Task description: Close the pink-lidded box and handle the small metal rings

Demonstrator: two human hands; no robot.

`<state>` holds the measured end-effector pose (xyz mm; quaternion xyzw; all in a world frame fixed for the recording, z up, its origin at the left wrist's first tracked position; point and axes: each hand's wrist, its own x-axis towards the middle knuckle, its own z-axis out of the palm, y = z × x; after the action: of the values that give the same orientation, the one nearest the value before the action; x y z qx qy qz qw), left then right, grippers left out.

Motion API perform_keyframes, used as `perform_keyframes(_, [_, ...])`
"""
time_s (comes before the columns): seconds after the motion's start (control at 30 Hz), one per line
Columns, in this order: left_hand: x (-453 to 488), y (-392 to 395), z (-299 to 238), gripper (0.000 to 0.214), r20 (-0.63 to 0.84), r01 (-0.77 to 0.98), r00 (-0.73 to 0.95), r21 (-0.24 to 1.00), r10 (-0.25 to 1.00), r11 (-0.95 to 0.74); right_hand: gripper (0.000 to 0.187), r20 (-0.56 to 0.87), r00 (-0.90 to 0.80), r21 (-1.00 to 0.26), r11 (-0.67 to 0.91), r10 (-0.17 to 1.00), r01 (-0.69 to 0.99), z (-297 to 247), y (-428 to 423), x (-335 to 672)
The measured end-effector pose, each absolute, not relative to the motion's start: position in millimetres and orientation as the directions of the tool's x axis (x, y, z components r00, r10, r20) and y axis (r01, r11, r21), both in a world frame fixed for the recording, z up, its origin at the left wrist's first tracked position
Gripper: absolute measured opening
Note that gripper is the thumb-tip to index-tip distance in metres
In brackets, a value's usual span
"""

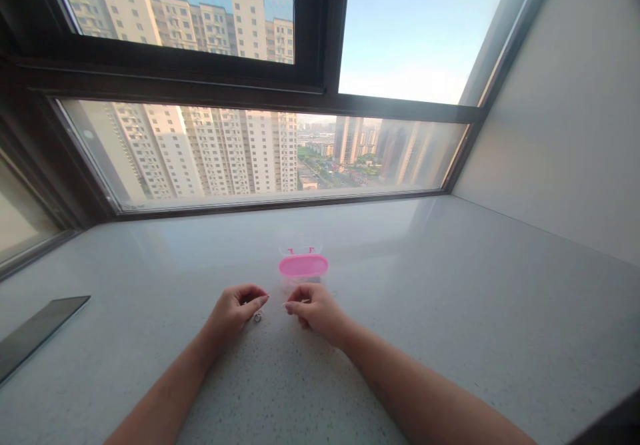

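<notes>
My left hand (pixel 239 308) is closed in a pinch above the pale speckled sill, thumb against forefinger. Whatever lies between those fingertips is too small to make out. Just below them sits a small, round, metallic-looking item (pixel 257 317). A short gap to the right, my right hand (pixel 313 306) also pinches; a tiny whitish bit (pixel 285 306) shows at its fingertips, its kind unclear. Directly behind the hands stands a small clear box with a pink oval lid (pixel 303 266). Its lower part is partly hidden by my right hand.
The speckled sill (pixel 450 312) runs up to a dark window frame (pixel 280 206). On the left lies a flat dark panel with a glossy surface (pixel 40 335). A white wall (pixel 560 132) bounds the right side. Tall buildings show outside the glass.
</notes>
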<state>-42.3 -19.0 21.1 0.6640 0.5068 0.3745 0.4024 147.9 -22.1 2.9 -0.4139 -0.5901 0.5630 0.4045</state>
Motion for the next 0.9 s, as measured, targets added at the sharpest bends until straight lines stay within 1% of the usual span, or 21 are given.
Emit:
perform_keyframes(0.13, [-40,-21,20,0.022,0.1,0.358,0.211,0.917,0.972,-0.172,0.015,0.019,-0.337,-0.999,0.03,0.941,0.028,3,-22,148])
perform_keyframes(0.33, [-36,-22,17,0.022,0.134,0.416,0.242,0.881,0.961,-0.227,0.014,0.01,-0.344,-0.998,0.029,0.939,0.051,5,-23,148])
perform_keyframes(0.57, [-33,-23,15,0.024,0.159,0.425,0.261,0.867,0.952,-0.261,0.015,0.015,-0.344,-0.997,0.042,0.939,0.07,2,-21,148])
perform_keyframes(0.9, [-29,-31,15,0.026,0.229,0.594,0.279,0.722,0.933,-0.355,0.014,0.025,-0.345,-0.997,0.046,0.938,0.054,-4,-19,148])
